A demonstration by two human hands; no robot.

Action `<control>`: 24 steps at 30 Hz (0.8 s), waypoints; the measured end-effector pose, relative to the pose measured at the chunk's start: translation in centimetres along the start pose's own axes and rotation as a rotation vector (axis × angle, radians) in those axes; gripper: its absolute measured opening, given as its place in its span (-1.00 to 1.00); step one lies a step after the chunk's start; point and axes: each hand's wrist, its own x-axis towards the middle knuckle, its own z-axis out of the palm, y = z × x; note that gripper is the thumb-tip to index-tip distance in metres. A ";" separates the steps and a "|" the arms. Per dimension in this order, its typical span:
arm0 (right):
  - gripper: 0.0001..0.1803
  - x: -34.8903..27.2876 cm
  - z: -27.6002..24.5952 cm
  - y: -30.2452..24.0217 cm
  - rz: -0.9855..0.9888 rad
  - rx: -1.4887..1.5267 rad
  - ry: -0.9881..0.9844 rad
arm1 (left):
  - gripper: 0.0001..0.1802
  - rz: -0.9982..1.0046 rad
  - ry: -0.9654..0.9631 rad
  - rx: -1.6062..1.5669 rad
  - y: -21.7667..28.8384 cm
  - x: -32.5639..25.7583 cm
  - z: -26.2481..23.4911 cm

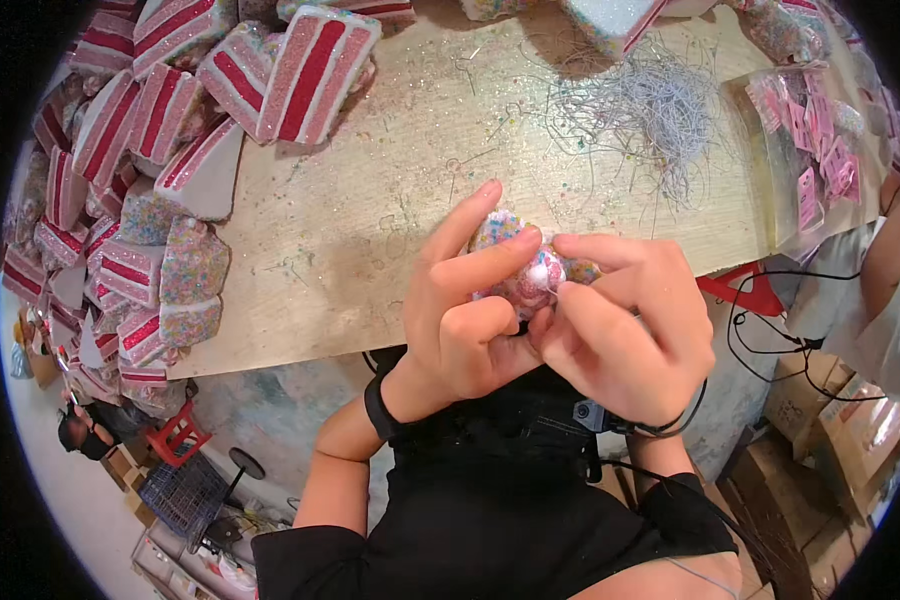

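My left hand (465, 315) grips a small cake-slice ornament (520, 275), pink and white with coloured sprinkles, held over the near edge of the wooden table (370, 220). My right hand (620, 320) pinches at the ornament's white top with thumb and forefinger, possibly on a thin thread or hook too small to make out. Both hands cover most of the ornament.
A big heap of red-and-white striped cake-slice ornaments (160, 130) fills the table's left side. A tangle of grey-white thread loops (650, 110) lies at the back right, beside clear bags of pink tags (820, 150). Cardboard boxes (850, 430) stand on the floor at right.
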 end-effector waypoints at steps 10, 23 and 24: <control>-0.62 1.6 -1.4 -4.0 0.070 -0.398 -0.245 | -0.36 -0.061 0.159 -0.212 -0.3 -0.7 1.2; -0.69 -0.3 -1.4 -0.6 0.433 0.364 -0.024 | -0.57 0.008 0.077 -0.053 0.0 -0.1 0.3; -0.68 -0.4 -1.0 -0.5 0.443 0.362 -0.001 | -0.57 0.010 0.072 -0.049 0.0 -0.1 0.3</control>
